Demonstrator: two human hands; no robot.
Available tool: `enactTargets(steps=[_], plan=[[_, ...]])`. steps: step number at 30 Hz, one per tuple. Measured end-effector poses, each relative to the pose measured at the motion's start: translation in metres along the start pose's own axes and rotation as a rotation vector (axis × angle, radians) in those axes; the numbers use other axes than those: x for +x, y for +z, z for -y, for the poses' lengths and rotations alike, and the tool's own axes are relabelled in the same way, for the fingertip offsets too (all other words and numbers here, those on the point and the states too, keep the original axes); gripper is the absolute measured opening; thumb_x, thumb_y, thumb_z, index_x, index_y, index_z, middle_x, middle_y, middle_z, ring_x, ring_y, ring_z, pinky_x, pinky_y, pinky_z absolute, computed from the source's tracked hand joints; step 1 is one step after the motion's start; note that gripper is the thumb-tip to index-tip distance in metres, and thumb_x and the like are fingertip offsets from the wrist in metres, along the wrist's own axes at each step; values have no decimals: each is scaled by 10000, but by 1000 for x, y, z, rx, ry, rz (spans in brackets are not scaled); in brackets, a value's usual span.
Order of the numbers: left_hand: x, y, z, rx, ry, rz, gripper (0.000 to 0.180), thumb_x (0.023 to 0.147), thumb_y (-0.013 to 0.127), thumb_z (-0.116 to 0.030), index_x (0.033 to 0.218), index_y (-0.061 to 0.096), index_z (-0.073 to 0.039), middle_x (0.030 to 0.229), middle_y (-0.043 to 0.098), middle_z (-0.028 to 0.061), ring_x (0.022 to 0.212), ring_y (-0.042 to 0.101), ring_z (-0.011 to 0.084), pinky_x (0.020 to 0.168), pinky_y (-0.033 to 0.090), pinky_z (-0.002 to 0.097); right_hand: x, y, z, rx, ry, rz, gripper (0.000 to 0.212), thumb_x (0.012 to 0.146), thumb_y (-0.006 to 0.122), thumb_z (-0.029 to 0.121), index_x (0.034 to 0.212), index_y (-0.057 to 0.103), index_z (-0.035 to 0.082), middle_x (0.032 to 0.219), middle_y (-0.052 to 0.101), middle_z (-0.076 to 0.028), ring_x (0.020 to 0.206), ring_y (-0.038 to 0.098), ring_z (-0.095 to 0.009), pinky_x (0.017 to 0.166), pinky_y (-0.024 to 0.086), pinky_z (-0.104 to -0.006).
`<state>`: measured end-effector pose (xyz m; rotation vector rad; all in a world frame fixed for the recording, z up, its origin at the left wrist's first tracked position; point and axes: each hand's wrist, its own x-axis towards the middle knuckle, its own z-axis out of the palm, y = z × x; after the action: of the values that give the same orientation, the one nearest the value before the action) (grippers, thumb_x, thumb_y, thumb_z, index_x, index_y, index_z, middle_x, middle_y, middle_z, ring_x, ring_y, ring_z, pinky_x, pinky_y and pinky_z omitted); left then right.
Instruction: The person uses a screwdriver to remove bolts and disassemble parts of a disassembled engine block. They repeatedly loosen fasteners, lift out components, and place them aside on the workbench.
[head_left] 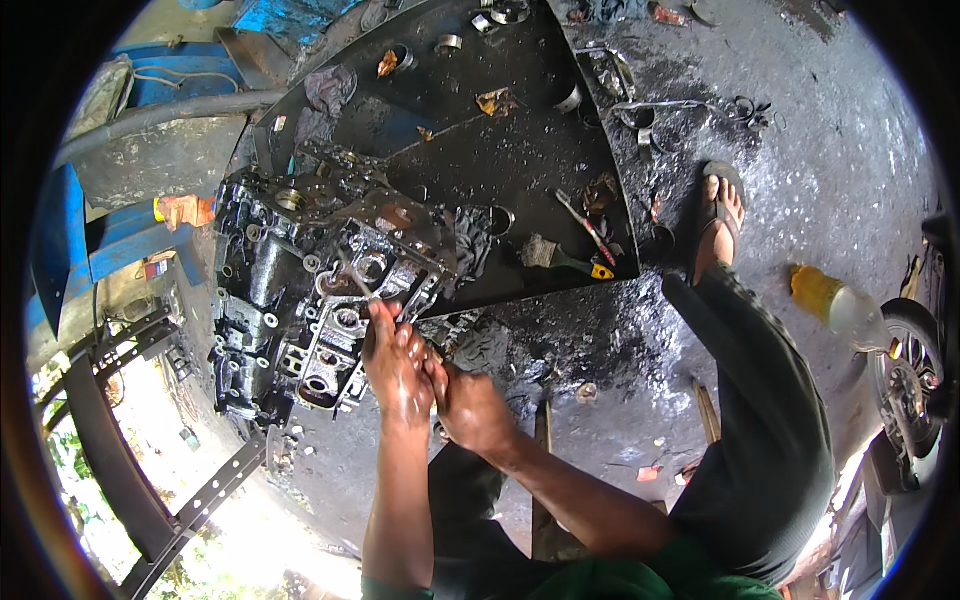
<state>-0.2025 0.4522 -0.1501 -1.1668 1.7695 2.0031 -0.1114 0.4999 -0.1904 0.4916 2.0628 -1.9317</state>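
Observation:
Just in front of me on the left lies a greasy black and silver engine block (pixel 262 285), with open cavities and bolt holes on its upper face. My left hand (pixel 398 375) is closed around a thin metal rod (pixel 357 274), which points up and left over the block's face. Whether its tip touches the metal, I cannot tell. Pressed close against the left hand is my right hand (pixel 474 408), curled into a fist; its fingers hide what they grip. Both hands are shiny with oil.
A black metal tray (pixel 480 165) behind the block holds a paintbrush (pixel 560 256), a toothbrush (pixel 586 228), a dark rag (pixel 474 240) and metal rings. My sandalled foot (pixel 718 215) is right of it. A yellowish plastic bottle (pixel 835 300) lies far right. Steel bars (pixel 220 490) stand at lower left.

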Motion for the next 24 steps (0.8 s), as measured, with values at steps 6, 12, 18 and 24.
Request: enactTargets(steps=[6, 12, 18, 24], plan=[[17, 13, -15, -78, -143, 155, 305, 968, 577, -412, 1083, 494, -142, 622, 395, -64, 473, 350, 56, 402, 303, 207, 6, -31, 22, -525, -340, 6, 280, 950, 499, 169, 756, 576, -17, 683, 622, -233, 602, 654, -390, 544, 531, -462], [11, -6, -22, -187, -205, 161, 266, 980, 566, -376, 1064, 538, -125, 627, 401, -54, 482, 355, 57, 415, 279, 203, 5, -41, 50, -159, -50, 68, 373, 991, 449, 220, 774, 589, -50, 698, 612, -309, 694, 651, -469, 617, 531, -531], [29, -10, -27, -199, -250, 303, 221, 979, 575, -336, 1052, 552, -129, 650, 432, -48, 499, 400, 56, 404, 285, 190, 18, -25, 50, -62, 173, 159, 487, 1019, 398, 312, 788, 612, -59, 759, 628, -327, 777, 638, -497, 701, 522, -541], [12, -31, -30, -83, -227, 229, 264, 978, 576, -360, 1082, 529, -122, 627, 414, -55, 467, 375, 49, 383, 292, 200, -12, 1, 46, 58, 3, -48, 580, 1039, 353, 385, 835, 631, -82, 720, 611, -324, 737, 626, -506, 677, 526, -536]])
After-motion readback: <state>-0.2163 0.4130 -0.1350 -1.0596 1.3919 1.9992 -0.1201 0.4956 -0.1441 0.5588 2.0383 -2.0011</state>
